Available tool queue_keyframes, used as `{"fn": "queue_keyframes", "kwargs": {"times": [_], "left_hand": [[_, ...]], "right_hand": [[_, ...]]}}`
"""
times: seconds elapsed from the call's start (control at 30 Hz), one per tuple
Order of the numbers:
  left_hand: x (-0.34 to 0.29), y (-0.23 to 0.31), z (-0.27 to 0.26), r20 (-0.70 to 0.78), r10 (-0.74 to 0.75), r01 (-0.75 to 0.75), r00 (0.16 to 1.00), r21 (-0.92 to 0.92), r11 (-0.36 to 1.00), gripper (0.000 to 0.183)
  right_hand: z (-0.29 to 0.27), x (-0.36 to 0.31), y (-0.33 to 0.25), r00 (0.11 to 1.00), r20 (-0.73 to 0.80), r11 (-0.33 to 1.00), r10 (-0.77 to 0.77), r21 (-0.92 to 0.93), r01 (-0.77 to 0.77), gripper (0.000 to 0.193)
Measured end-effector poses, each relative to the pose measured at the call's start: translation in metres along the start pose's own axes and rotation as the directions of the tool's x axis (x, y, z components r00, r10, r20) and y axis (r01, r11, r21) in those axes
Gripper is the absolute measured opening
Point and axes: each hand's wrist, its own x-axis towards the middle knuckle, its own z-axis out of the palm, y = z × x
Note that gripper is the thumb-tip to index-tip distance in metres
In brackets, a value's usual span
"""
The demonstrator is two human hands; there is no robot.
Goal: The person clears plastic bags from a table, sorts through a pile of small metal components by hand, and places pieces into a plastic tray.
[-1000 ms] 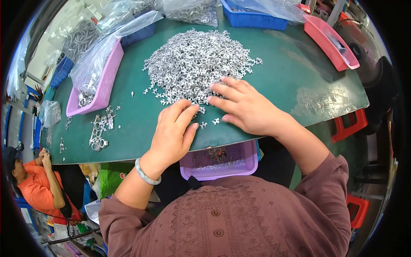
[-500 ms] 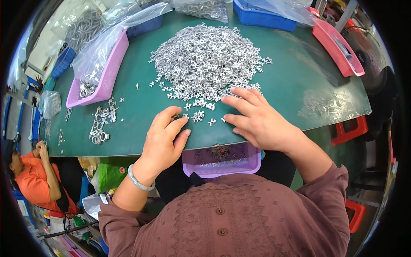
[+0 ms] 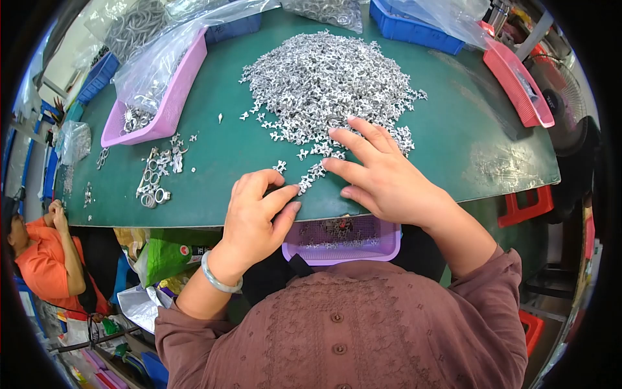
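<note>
A large heap of small silvery metal parts (image 3: 330,87), each with several stubby arms, covers the middle of the green table (image 3: 214,168). Several of these parts (image 3: 311,176) trail from the heap toward the near edge. My right hand (image 3: 392,175) lies over them with its fingers spread, fingertips touching the parts at the heap's near side. Left of the trail, my left hand (image 3: 256,211) has bent fingers, its index fingertip beside the nearest parts. A gap shows between its thumb and index finger, and I see nothing held there. Below the table edge sits a purple basket (image 3: 343,255) with small parts inside.
A pink-purple basket (image 3: 178,97) with a plastic bag stands left, near loose metal rings (image 3: 154,196). Blue trays (image 3: 414,31) and a red basket (image 3: 518,91) line the far side. At far left another person (image 3: 52,262) in orange sits by the table.
My right hand has moved slightly up and left over the small parts. The loose parts between my hands now form a closer trail. The whole view has shifted a little.
</note>
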Motion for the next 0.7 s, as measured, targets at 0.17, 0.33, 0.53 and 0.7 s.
{"fn": "queue_keyframes", "kwargs": {"times": [0.17, 0.33, 0.53, 0.7], "left_hand": [[0.002, 0.0, 0.002, -0.018, 0.0, -0.001, 1.0, -0.045, 0.999, 0.032], [0.013, 0.005, 0.007, 0.006, 0.017, -0.017, 1.0, 0.001, 1.0, 0.033], [0.013, 0.003, 0.01, 0.016, 0.052, -0.052, 0.999, -0.006, 0.999, 0.031], [0.014, 0.005, 0.012, -0.023, 0.04, -0.041, 0.999, -0.03, 0.999, 0.03]], "right_hand": [[0.001, 0.001, 0.004, 0.999, -0.017, 0.999, -0.034, -0.029, 0.033, 0.021], [-0.001, 0.001, 0.008, 0.999, -0.034, 0.999, -0.039, 0.025, 0.04, 0.018], [0.003, -0.002, 0.011, 0.996, -0.094, 1.0, -0.013, 0.005, 0.014, 0.018], [0.001, -0.005, 0.01, 0.999, -0.043, 0.999, -0.023, -0.03, 0.022, 0.023]]}}
